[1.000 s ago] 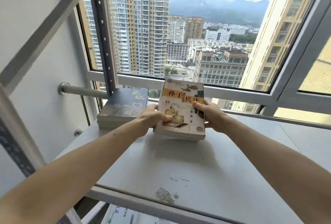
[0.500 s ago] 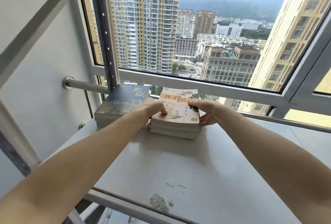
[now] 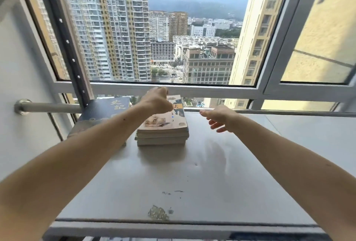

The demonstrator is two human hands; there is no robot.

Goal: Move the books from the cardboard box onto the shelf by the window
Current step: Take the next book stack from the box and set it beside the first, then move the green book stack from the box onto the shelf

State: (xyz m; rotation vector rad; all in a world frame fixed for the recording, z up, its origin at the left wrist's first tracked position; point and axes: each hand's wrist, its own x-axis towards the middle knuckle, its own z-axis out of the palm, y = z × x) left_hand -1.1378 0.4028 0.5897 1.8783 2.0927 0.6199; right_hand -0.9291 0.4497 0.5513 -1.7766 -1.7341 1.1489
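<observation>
On the shelf [image 3: 212,173] by the window, both hands hover empty, left hand [image 3: 157,100] loosely curled, right hand [image 3: 219,117] with fingers spread; either could knock the stacked books [image 3: 163,127] askew.

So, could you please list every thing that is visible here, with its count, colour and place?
beige-cover book stack: one pile, several books, cream and orange top cover, back middle of shelf.
dark blue book stack: one pile, dark blue top cover, left of the beige pile, partly hidden by the left arm.
shelf: one, grey-white, chipped paint near the front edge.
rail: one, grey metal, along the wall under the window.
window: grey frame, city buildings outside.
hands: left hand above the beige pile, its fingers hidden; right hand open, empty, right of that pile.
</observation>
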